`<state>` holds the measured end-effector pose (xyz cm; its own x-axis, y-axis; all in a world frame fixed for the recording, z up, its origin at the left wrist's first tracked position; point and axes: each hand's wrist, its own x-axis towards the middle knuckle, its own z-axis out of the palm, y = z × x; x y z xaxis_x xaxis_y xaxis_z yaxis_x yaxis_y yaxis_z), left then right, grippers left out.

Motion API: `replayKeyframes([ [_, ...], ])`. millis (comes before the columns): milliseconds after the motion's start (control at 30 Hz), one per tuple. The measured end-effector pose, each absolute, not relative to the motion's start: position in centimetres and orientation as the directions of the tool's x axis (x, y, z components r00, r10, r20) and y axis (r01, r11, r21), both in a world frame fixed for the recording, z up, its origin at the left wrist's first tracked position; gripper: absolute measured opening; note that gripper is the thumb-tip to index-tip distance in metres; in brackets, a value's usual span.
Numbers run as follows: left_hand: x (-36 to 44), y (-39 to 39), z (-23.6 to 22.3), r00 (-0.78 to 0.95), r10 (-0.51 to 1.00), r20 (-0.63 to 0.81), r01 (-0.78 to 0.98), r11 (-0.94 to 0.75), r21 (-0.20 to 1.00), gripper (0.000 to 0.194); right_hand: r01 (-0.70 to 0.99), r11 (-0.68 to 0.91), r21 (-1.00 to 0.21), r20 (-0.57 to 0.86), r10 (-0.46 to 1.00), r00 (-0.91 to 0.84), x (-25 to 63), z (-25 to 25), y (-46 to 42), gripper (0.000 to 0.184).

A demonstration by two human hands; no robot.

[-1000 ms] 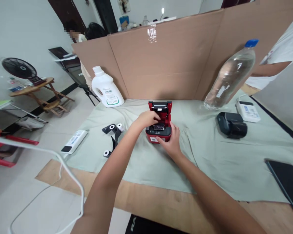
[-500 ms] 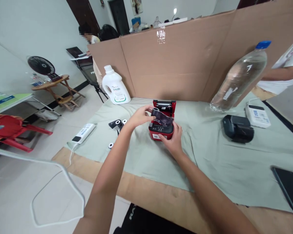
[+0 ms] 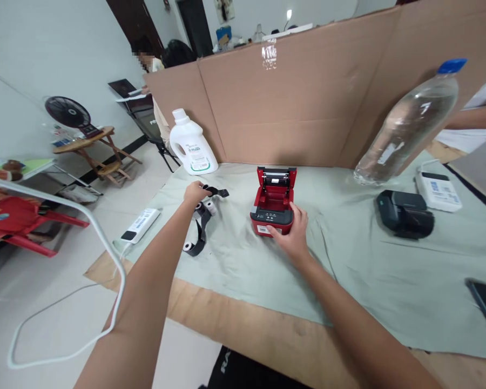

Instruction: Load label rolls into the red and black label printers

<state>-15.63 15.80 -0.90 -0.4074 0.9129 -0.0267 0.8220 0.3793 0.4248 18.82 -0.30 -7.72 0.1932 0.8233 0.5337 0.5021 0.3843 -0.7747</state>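
A small red printer (image 3: 274, 202) stands on the pale green cloth (image 3: 348, 259) with its lid up and its bay showing nothing inside. My right hand (image 3: 292, 234) rests against the printer's front right corner, gripping it. To the left, my left hand (image 3: 196, 193) is closed on a dark ribbon roll (image 3: 215, 191), held just above the cloth. Under that hand lie small white paper rolls (image 3: 208, 207) and a black strip (image 3: 198, 240) that runs toward me.
A white jug (image 3: 192, 145) stands at the back left, a tilted clear bottle (image 3: 407, 127) at the back right. A black printer (image 3: 405, 213) and a white device (image 3: 437, 190) sit on the right. A cardboard wall (image 3: 299, 102) closes the back; a power strip (image 3: 140, 225) lies left.
My left hand lifted the dark ribbon roll out of the red printer and carried it left to the paper rolls. My right hand stayed on the printer.
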Motion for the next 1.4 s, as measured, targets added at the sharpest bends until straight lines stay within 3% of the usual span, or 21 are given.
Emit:
replayKeyframes([
  [100,-15.6,16.4,-1.7,-0.435,0.895,-0.099,0.819,0.439,0.369,0.048,0.502,0.396,-0.769,0.543,0.819,0.186,18.8,-7.7,-0.3,0.088],
  [200,-15.0,16.0,-1.7,-0.428,0.900,-0.078,0.837,0.428,0.340,0.052,0.497,0.396,-0.772,0.540,0.822,0.183,18.8,-7.6,-0.4,0.086],
  [300,-14.6,14.0,-1.0,-0.429,0.895,0.121,0.849,0.354,0.392,0.056,0.493,0.397,-0.774,0.540,0.821,0.187,18.8,-7.5,-0.5,0.085],
  [400,-15.5,10.1,-0.6,-0.473,0.807,0.353,0.816,0.251,0.521,0.043,0.485,0.400,-0.778,0.539,0.821,0.187,18.8,-7.4,-0.6,0.085],
  [467,-16.6,7.1,-0.5,-0.509,0.798,0.322,0.766,0.249,0.593,0.033,0.482,0.400,-0.779,0.539,0.821,0.189,18.8,-7.4,-0.6,0.085],
  [533,-17.8,4.7,-0.5,-0.493,0.848,0.195,0.723,0.275,0.634,0.028,0.478,0.398,-0.783,0.534,0.824,0.190,18.8,-7.4,-0.6,0.085],
  [667,-18.3,2.6,-0.1,-0.362,0.926,0.106,0.728,0.209,0.653,0.031,0.479,0.385,-0.789,0.526,0.827,0.200,18.7,-7.4,-0.6,0.084],
  [767,-17.0,3.3,0.5,-0.235,0.958,0.167,0.814,0.100,0.572,0.033,0.485,0.379,-0.788,0.521,0.830,0.199,18.7,-7.3,-0.6,0.084],
  [867,-15.1,4.8,0.8,-0.080,0.984,0.161,0.922,0.011,0.388,0.039,0.489,0.372,-0.789,0.516,0.833,0.198,18.7,-7.3,-0.7,0.084],
  [1033,-12.2,6.1,0.6,-0.089,0.989,0.116,0.990,0.075,0.117,0.041,0.492,0.370,-0.788,0.516,0.833,0.200,18.7,-7.8,-0.7,0.084],
  [1200,-9.1,3.8,1.2,0.060,0.935,0.350,0.985,-0.112,0.130,0.042,0.456,0.412,-0.788,0.559,0.789,0.253,18.7,-6.4,-1.1,0.082],
  [1300,-6.0,1.0,1.9,0.140,0.827,0.545,0.932,-0.296,0.211,0.044,0.445,0.487,-0.752,0.618,0.755,0.219,18.4,-2.8,-1.9,0.054],
  [1400,-2.1,-1.8,2.6,0.200,0.706,0.680,0.852,-0.467,0.235,0.047,0.355,0.487,-0.798,0.528,0.849,0.023,18.0,1.5,-3.0,0.033],
])
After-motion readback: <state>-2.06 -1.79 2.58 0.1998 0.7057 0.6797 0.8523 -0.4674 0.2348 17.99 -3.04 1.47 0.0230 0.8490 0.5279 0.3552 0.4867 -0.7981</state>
